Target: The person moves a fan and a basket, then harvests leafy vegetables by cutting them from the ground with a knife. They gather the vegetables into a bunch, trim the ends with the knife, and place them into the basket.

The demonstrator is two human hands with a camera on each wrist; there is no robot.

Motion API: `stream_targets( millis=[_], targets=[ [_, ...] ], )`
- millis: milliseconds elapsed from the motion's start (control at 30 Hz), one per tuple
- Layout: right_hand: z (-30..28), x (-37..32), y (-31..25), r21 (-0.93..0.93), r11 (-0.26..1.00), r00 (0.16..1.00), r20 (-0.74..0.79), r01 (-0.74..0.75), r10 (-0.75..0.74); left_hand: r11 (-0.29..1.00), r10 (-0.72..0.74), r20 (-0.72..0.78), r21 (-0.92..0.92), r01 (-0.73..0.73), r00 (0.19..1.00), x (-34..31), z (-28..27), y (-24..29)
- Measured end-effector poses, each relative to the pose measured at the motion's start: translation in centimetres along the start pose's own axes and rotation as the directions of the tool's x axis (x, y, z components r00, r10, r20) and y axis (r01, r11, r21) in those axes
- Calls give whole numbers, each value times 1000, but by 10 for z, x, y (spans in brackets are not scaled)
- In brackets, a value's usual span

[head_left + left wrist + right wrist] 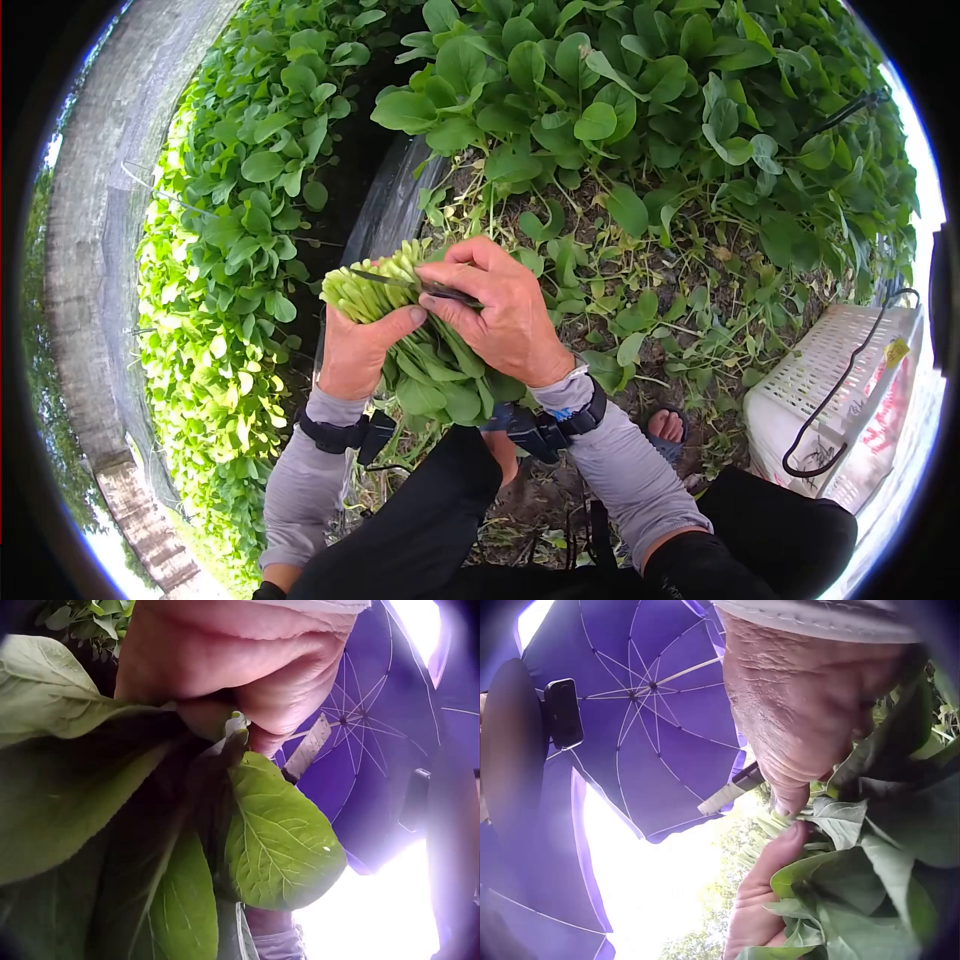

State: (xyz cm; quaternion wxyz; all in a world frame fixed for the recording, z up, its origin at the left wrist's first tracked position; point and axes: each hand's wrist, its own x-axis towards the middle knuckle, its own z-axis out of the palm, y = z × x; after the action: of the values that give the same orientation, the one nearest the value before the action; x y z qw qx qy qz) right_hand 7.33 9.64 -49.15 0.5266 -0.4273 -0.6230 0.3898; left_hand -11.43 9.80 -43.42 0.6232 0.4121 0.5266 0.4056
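Note:
In the head view, my left hand (352, 352) grips a bunch of leafy greens (425, 375), its thumb across the pale stems (352, 296). The stem ends point up and left, and the leaves hang toward the body. My right hand (508, 318) holds a small knife, with its narrow blade (376, 276) lying over the stems. In the right wrist view the right hand (795, 705) is close above the left thumb (786, 844), and a light blade (721, 796) sticks out from a dark handle. Leaves (281, 840) hide part of the left hand (225, 660) in the left wrist view.
Dense green plants (640, 80) grow ahead, and another row (230, 250) runs along the left. Low plants and litter cover the soil (690, 265). A white slotted crate (815, 370) stands at the right. A sandaled foot (666, 428) is below. A purple umbrella (660, 742) spreads overhead.

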Motion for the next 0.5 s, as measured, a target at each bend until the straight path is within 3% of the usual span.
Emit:
stream_targets(
  millis=[33,100,133,233,300,400,467,500],
  targets=[
    [-3,2,-7,-5,1000,1000,5,7,-7,999,-33,-6,-37,33,999,-4,-1,9],
    [-4,4,-22,-104,994,983,184,34,-15,1000,14,-71,-4,-14,997,-11,-7,17],
    [0,2,-21,-58,998,945,324,-20,37,1000,20,-75,-10,-21,997,-15,-7,20],
    [19,-7,-48,-25,996,935,343,-83,87,994,52,-138,-83,-64,989,-26,-8,29],
    [40,-18,-59,-93,992,921,371,-89,117,975,-11,-147,-220,-22,989,-33,-10,35],
    [63,-29,-75,65,969,966,126,-237,228,980,-38,-93,-197,19,995,-42,-19,44],
    [60,-31,-91,204,942,960,137,-268,244,969,13,-63,-244,-28,998,-53,-12,49],
    [53,-30,-103,153,955,965,101,-254,240,960,44,-44,-276,-54,998,-59,-8,54]
  ],
)
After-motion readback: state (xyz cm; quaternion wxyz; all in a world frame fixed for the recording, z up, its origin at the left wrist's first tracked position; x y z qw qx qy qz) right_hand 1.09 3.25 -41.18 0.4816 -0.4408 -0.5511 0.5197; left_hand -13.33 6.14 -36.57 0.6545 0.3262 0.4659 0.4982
